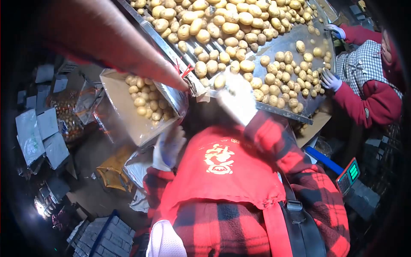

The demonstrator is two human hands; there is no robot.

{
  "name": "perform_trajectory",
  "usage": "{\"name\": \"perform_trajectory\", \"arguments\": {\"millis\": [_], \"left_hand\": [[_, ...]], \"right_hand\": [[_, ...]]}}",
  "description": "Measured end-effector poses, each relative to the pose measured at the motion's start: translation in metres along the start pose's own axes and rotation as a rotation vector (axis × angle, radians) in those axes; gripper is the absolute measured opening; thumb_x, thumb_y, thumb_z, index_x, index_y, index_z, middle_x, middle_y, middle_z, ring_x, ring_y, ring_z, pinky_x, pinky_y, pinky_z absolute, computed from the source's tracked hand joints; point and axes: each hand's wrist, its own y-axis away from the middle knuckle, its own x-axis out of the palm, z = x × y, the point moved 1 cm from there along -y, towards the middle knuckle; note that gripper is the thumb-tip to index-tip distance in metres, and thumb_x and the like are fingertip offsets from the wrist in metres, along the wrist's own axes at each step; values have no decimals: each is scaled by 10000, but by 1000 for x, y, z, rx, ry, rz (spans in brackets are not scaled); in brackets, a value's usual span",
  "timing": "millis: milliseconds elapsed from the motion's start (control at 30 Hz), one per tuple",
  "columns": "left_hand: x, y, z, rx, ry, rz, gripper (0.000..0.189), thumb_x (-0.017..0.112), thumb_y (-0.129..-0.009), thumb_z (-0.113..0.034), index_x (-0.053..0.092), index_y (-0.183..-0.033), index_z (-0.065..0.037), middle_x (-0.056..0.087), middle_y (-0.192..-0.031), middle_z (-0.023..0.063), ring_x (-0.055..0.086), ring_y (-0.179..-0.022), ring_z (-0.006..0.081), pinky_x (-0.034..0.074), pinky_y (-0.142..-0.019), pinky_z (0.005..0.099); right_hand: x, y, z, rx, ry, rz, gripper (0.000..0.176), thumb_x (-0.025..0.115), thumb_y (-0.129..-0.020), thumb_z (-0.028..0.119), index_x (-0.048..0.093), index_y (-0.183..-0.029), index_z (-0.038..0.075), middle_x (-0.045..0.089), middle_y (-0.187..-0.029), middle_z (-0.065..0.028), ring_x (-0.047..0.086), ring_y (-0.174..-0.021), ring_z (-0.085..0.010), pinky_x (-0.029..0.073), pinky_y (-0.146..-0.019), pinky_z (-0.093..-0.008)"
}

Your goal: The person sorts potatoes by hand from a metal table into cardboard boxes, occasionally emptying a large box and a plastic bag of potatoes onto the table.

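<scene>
My R hand (237, 98) near potato (219, 81), L hand (171, 147) near box (117, 107); both grips blurred, opening/hold can't tell. Light touch best.

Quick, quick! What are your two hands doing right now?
Left hand: near the potato box, too blurry to tell if open or closed.
Right hand: at the potatoes, can't tell if it's gripping one.

Over on the right, a person (358, 64) in maroon sleeves and a checked apron leans in! Below them, a tilted display (347, 175) glows green beside a blue bar (324, 160). Down left, a yellow container (114, 173) sits on the floor (90, 192), pale flat packages (40, 130) further left.
</scene>
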Motion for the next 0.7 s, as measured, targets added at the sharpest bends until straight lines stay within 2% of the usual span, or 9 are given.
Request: {"name": "perform_trajectory", "arguments": {"millis": [67, 133, 200, 233, 333, 467, 533, 600, 700], "left_hand": [[59, -19, -12, -212, 28, -55, 466, 414, -1088, -227, 377, -1504, -22, 446, -1516, 191, 472, -1396, 286, 403, -1165, 404], [111, -53, -21, -314, -96, -39, 480, 401, -1091, -253, 377, -1504, -10, 446, -1521, 183, 470, -1398, 293, 401, -1167, 424], [126, -94, -10, -364, 16, 62, 560, 472, -1060, -388, 406, -1494, -39, 473, -1498, 174, 510, -1351, 301, 417, -1146, 449], [129, -118, -4, -419, 182, 124, 566, 475, -1054, -417, 425, -1480, -48, 498, -1468, 162, 531, -1317, 300, 435, -1124, 458], [132, -147, 17, -481, 496, 229, 496, 460, -1057, -405, 478, -1439, -88, 555, -1410, 130, 550, -1284, 314, 470, -1073, 451], [143, -146, 9, -641, 618, -84, 396, 543, -1027, -339, 572, -1345, -104, 629, -1306, 101, 597, -1211, 289, 554, -932, 413], [134, -138, 18, -632, 622, -208, 369, 596, -1001, -269, 581, -1323, -89, 661, -1228, 88, 627, -1121, 265, 566, -893, 392], [138, -141, 22, -652, 493, -243, 348, 599, -994, -225, 576, -1309, -78, 686, -1125, 50, 661, -947, 231, 608, -732, 347], [139, -143, 18, -630, 336, 16, 529, 580, -966, -156, 444, -1477, -124, 570, -1384, 90, 634, -1047, 230, 590, -777, 320]], "right_hand": [[-34, -17, -37, 104, 329, -198, 421, 658, -852, 199, 670, -1260, 93, 638, -1254, -192, 602, -1171, -350, 484, -1004, -438], [-33, -42, -106, 133, 535, 101, 459, 667, -845, 188, 669, -1301, 134, 621, -1312, -180, 585, -1218, -341, 472, -1040, -426], [-36, -63, -135, 99, 302, 269, 505, 679, -831, 161, 649, -1335, 159, 624, -1309, -174, 580, -1226, -339, 473, -1047, -406], [-49, -75, -99, 311, 184, 308, 518, 683, -827, 123, 642, -1344, 128, 638, -1285, -160, 586, -1225, -308, 477, -1036, -387], [-71, -39, -54, 277, -516, 370, 569, 684, -853, 136, 584, -1412, 90, 600, -1336, -154, 552, -1257, -272, 442, -1053, -393], [-79, -3, -42, -255, 409, 318, 442, 670, -885, 201, 613, -1321, 151, 584, -1271, -165, 469, -1352, -345, 356, -1171, -483], [-54, -3, -84, -525, 809, 441, 284, 569, -927, 183, 647, -1199, 166, 599, -1223, -139, 502, -1310, -350, 348, -1169, -535], [-26, -19, -117, -495, 551, 424, 249, 524, -907, 120, 666, -1110, 149, 659, -1011, -95, 616, -1112, -344, 328, -1181, -532], [-30, -41, -108, -221, 408, 307, 260, 679, -782, 200, 699, -1027, 113, 675, -850, -102, 639, -843, -309, 421, -1006, -534]]}}
